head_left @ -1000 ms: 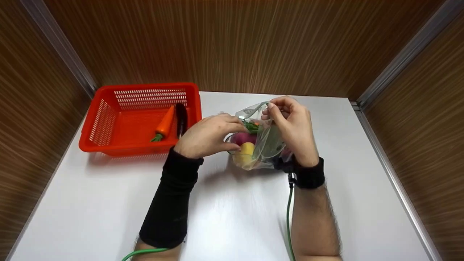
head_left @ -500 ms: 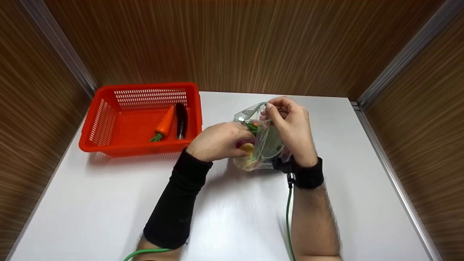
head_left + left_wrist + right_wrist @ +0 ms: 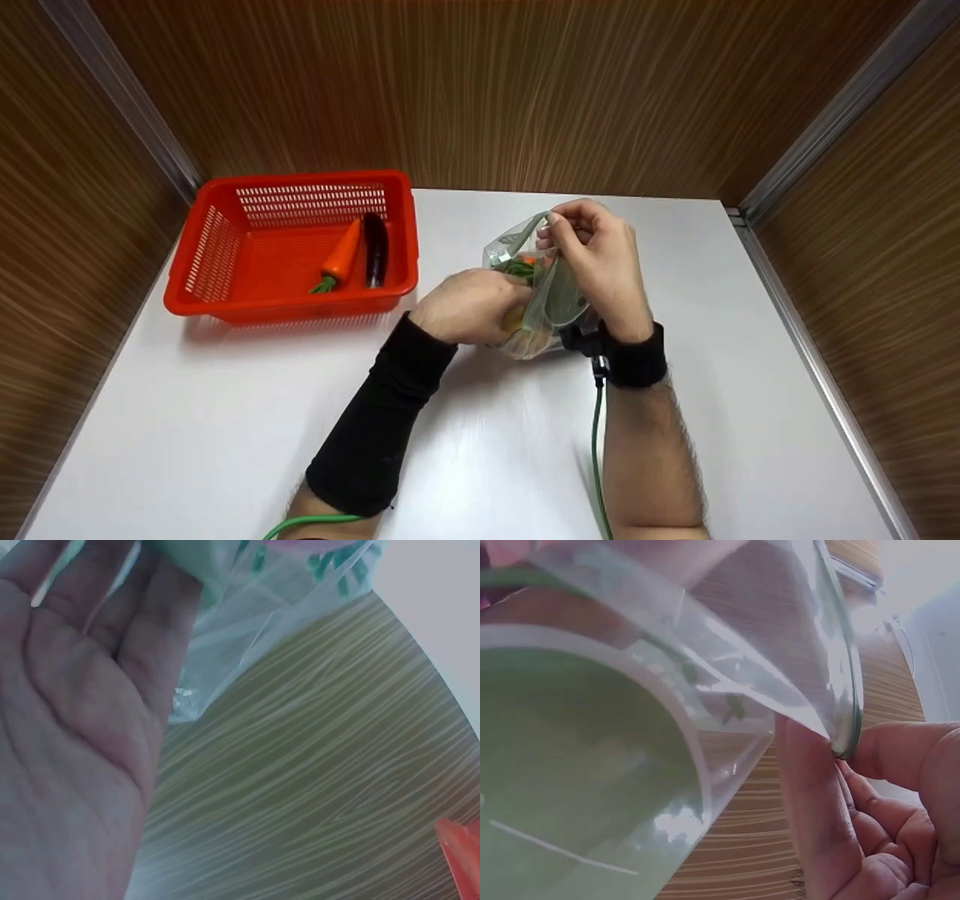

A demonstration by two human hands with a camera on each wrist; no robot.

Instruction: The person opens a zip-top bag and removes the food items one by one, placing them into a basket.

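"Head feed?"
"I see the bag (image 3: 564, 298) at three o'clock of the left hand (image 3: 474, 306), its finger pose unreadable."
"Left wrist?"
"There I see its fingers (image 3: 159, 630) straight."
"Right wrist?"
"I get the right hand (image 3: 598, 253) pinching the bag's rim (image 3: 853, 675)."

Clear bag (image 3: 566, 296) up on the white table (image 3: 487, 450), mouth gaping!
I've got its green-edged rim (image 3: 847, 630) drawn up to a peak, and a big pale-green patch (image 3: 585, 757) across one see-through wall; inside, I spot green stalks (image 3: 516, 268) and an orange bit (image 3: 529, 260) at the back, a yellow piece (image 3: 514, 319) nearer, mostly hidden.
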